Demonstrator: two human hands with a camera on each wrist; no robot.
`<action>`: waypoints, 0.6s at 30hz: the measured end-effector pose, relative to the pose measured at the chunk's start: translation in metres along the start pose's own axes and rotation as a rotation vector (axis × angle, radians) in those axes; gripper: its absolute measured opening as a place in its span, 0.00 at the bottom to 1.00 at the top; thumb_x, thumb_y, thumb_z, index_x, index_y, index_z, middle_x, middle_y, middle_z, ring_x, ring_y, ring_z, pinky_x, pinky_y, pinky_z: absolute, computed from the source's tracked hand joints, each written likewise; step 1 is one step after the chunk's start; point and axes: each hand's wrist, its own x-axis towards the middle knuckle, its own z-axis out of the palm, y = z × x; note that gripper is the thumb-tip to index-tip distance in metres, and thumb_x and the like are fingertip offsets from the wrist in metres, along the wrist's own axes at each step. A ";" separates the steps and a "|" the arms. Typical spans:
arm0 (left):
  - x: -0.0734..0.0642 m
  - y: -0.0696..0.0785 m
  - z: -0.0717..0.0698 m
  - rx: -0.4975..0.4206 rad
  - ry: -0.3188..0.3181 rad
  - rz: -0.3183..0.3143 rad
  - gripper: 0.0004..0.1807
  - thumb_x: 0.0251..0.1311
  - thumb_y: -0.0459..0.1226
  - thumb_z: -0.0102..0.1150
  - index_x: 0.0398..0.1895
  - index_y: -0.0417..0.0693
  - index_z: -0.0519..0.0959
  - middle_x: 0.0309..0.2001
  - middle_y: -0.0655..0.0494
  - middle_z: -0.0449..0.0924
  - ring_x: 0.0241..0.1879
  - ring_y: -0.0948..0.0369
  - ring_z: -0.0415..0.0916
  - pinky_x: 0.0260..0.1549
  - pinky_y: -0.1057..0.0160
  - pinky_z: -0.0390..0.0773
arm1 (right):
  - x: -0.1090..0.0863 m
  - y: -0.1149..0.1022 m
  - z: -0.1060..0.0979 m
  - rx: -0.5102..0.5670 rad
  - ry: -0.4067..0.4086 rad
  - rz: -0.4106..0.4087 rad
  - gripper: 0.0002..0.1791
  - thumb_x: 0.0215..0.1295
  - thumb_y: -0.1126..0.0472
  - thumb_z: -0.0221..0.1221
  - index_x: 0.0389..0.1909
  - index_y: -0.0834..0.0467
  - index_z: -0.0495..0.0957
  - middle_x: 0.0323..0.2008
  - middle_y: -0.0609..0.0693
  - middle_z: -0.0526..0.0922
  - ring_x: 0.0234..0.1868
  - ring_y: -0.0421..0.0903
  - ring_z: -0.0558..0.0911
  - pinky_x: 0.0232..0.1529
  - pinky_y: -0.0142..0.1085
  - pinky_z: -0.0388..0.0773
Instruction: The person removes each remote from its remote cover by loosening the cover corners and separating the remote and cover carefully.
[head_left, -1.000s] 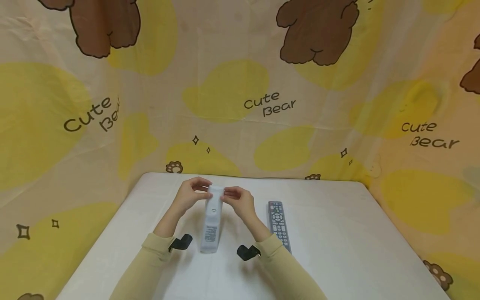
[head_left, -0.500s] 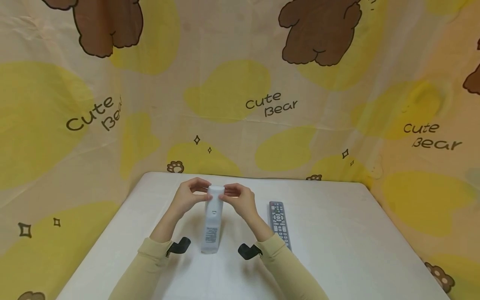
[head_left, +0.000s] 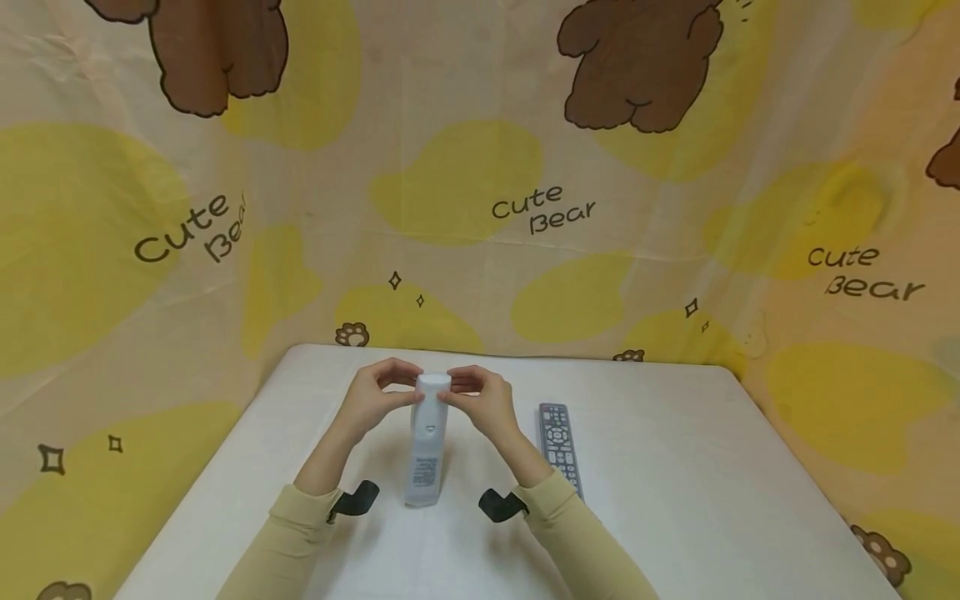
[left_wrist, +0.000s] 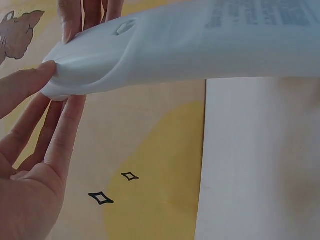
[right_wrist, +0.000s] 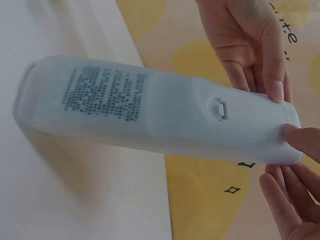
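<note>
A white remote control (head_left: 426, 446) is tilted up from the table with its back toward me, near end low and far end raised. My left hand (head_left: 369, 404) pinches the far end from the left, thumb on the back and fingers behind. On the opposite side my right hand (head_left: 489, 407) pinches the same end in a matching way. The right wrist view shows the remote's printed label (right_wrist: 105, 95) and the small latch (right_wrist: 220, 109) of its battery cover. Its button side is hidden.
A grey remote control (head_left: 557, 437) lies buttons up to the right, its near end hidden by my right sleeve (head_left: 577, 533). Both stand on a white table (head_left: 675, 467) with a patterned cloth (head_left: 450, 183) hanging behind. Black wrist cameras (head_left: 356, 498) stick out from the cuffs.
The far end of the white remote has tipped slightly more upright, so its end face shows more. Both hands keep their pinch, and the left forearm has shifted slightly left.
</note>
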 end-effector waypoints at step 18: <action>-0.001 0.003 0.002 -0.013 -0.003 0.021 0.18 0.51 0.36 0.69 0.46 0.48 0.79 0.47 0.51 0.82 0.50 0.53 0.78 0.49 0.51 0.78 | -0.001 -0.004 -0.004 0.006 -0.011 -0.052 0.15 0.51 0.64 0.69 0.42 0.60 0.83 0.37 0.55 0.86 0.37 0.46 0.86 0.37 0.31 0.82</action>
